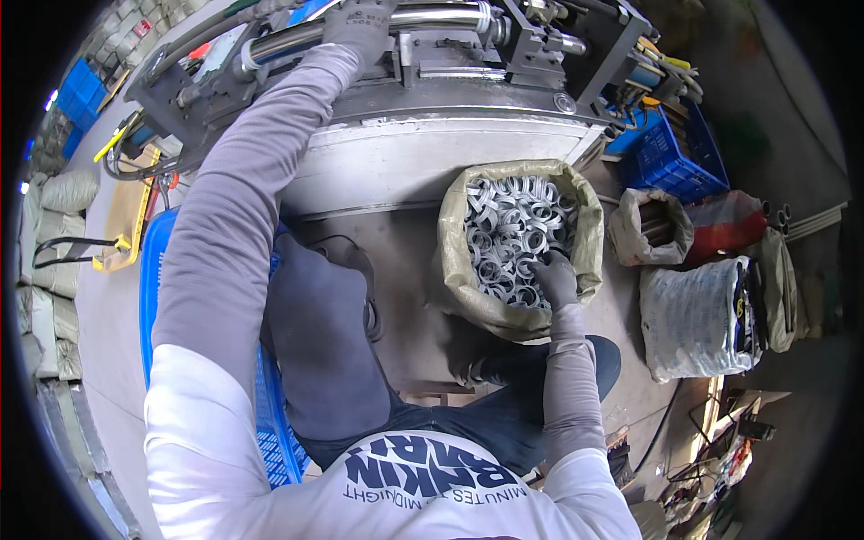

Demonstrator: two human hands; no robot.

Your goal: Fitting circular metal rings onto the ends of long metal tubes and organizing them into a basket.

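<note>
My left hand [360, 29], in a grey glove, lies over a shiny metal cylinder [438, 17] on the machine at the top. Its fingers run past the upper edge, so their grip is hidden. Lower and to the right, an open woven sack [454, 261] stands on the floor, filled with silvery metal rings [509, 225]. My right hand [556, 279], gloved too with dark fingertips, reaches over the sack's near right side. Its fingers curl in among the rings; what they hold, if anything, cannot be made out.
A blue plastic basket [155, 297] stands by my left leg. At right are a blue crate [677, 162], a small sack of tubes [621, 236] and a white sack [693, 319]. Hoses hang off both machine ends. A yellow-edged board [124, 225] lies at left.
</note>
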